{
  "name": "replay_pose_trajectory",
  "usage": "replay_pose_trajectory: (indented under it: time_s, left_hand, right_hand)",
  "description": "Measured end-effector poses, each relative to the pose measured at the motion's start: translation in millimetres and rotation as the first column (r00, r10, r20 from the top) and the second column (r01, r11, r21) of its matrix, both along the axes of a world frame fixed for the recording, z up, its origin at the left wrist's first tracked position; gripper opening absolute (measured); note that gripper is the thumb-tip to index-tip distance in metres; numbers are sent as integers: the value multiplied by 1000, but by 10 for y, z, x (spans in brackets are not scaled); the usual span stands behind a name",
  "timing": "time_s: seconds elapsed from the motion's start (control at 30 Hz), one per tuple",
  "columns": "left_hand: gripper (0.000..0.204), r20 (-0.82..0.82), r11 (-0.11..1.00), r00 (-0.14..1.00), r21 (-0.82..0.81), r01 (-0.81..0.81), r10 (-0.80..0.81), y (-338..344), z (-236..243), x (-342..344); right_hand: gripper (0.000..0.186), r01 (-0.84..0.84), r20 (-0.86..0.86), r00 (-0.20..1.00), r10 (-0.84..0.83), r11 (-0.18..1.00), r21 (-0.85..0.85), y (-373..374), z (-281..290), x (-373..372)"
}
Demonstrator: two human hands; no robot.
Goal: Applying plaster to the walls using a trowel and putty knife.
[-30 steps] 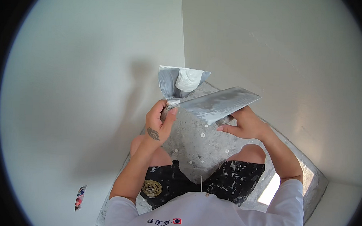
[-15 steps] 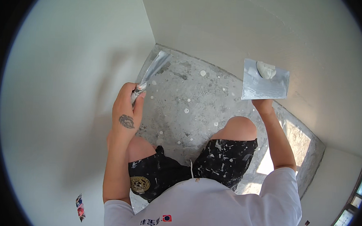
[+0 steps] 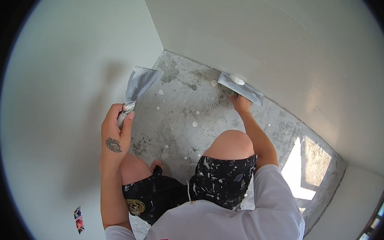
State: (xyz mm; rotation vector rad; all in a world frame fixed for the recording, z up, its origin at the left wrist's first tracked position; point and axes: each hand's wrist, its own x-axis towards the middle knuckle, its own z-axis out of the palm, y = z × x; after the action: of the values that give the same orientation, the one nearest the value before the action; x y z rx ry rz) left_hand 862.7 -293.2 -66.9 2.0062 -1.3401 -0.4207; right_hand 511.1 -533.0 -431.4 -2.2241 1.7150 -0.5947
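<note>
My left hand (image 3: 116,131) is closed around the grip of a putty knife (image 3: 140,82), its wide grey blade pointing away from me near the left wall. In my right hand (image 3: 242,104) is a plastering trowel (image 3: 249,89), tilted low against the foot of the far wall. A lump of white putty (image 3: 236,80) sits on its blade at the wall side. The trowel's handle is hidden beneath the plate. Whether the trowel's edge touches the wall I cannot tell.
Smooth pale walls stand on the left (image 3: 59,114) and ahead (image 3: 247,36), meeting in a corner. The concrete floor (image 3: 179,119) is spotted with white drips. Wires (image 3: 78,220) poke from the left wall. Sunlight patches lie at right.
My right hand has swung the trowel left and down to the far wall's foot, tilting it. The putty knife has come back toward me and left, its blade turned more face-on.
</note>
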Motion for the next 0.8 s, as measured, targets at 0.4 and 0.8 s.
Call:
replay_pose_trajectory:
  time_s: [0.4, 0.8]
  left_hand:
    - [16, 12, 992, 993, -57, 117, -116, -51, -140, 123]
    - [17, -51, 994, 993, -34, 105, -107, 2, 53, 73]
  right_hand:
    - [70, -74, 189, 982, 22, 960, 270, 13, 2711, -211]
    - [40, -102, 318, 937, 142, 985, -139, 494, 2775, 149]
